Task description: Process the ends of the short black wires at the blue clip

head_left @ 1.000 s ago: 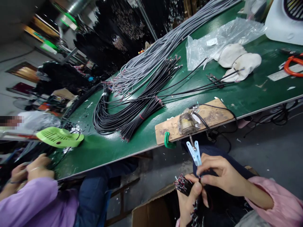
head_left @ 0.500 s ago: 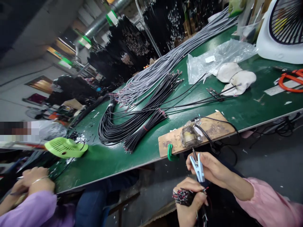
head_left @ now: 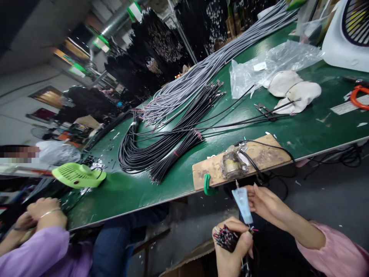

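Note:
My left hand (head_left: 232, 244) is closed around a bundle of black cables (head_left: 226, 239) with stripped red, white and black wire ends. One cable's thin wire ends (head_left: 253, 229) stick out past its thumb, at the lower end of a light blue clothespin (head_left: 243, 206). The clothespin, smeared by motion, hangs from the metal shaft of a small taped-over motor (head_left: 232, 164). Just right of the clothespin is my right hand (head_left: 269, 204), fingers extended and apart; whether a fingertip touches it I cannot tell.
The motor sits on a wooden board (head_left: 271, 154) held at the table edge by a green clamp (head_left: 206, 184). Black cables (head_left: 173, 144), grey cables (head_left: 201, 73), white gloves (head_left: 302, 94) and orange scissors (head_left: 359, 98) lie on the green table. A co-worker's hands (head_left: 47, 213) are at left beside a green fan (head_left: 77, 176).
My right hand's fingers have come away from around the clothespin to its right side. The clothespin has gone from sharp to blurred. My left hand still grips the cables.

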Available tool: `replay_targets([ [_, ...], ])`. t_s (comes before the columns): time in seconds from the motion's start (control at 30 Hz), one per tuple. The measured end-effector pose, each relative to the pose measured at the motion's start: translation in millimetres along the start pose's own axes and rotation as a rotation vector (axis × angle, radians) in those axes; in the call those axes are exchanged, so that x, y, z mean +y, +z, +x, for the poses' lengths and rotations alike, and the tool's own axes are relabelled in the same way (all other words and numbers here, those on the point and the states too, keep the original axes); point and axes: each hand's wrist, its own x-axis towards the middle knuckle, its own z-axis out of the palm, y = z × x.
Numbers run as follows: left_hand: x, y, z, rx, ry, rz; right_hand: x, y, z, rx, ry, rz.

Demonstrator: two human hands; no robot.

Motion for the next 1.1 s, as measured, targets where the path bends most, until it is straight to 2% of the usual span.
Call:
replay_targets([
  [0.07, 1.0, 0.5, -4.3, -0.022, -0.059, -0.022, -3.7, -6.0, -6.8, 0.008, -0.039, -0.197],
  [0.13, -0.3, 0.1, -9.0, -0.047, -0.174, -0.036, -11.2, -5.7, -13.6, -0.008, -0.074, -0.416],
  [0.2, -4.0, -1.0, -12.8, -0.053, -0.298, -0.012, -20.4, 0.8, -19.3, -0.073, -0.125, -0.608],
  [0.27, -9.4, -2.4, -14.2, -0.034, -0.363, 0.048, -28.9, 11.1, -23.6, -0.193, -0.184, -0.792],
  [0.33, -14.4, -3.9, -12.6, -0.003, -0.353, 0.094, -34.8, 21.1, -27.1, -0.275, -0.208, -0.945],
  [0.43, -18.9, -6.6, -6.8, 0.029, -0.233, 0.184, -36.4, 28.3, -31.3, -0.253, -0.252, -1.082],
  [0.53, -21.2, -10.5, -5.0, 0.005, -0.2, 0.286, -32.2, 24.1, -33.3, -0.178, -0.272, -1.116],
  [0.63, -25.5, -13.7, -11.0, 0.042, -0.22, 0.224, -29.1, 15.6, -33.8, -0.097, -0.267, -1.083],
  [0.77, -30.1, -14.2, -16.9, 0.186, -0.25, 0.235, -29.7, 13.2, -36.4, -0.165, -0.172, -1.041],
  [0.83, -30.0, -12.5, -15.1, 0.174, -0.273, 0.285, -29.4, 15.7, -38.7, -0.179, -0.158, -1.071],
  [0.93, -30.8, -9.6, -12.0, 0.091, -0.256, 0.289, -25.3, 18.4, -41.6, -0.129, -0.204, -1.117],
  [1.03, -36.7, -9.4, -15.9, 0.19, -0.189, 0.236, -16.6, 16.9, -43.0, -0.048, -0.246, -1.049],
  [1.1, -41.1, -10.5, -21.7, 0.274, -0.187, 0.195, -9.7, 14.8, -43.7, 0.012, -0.22, -0.936],
])
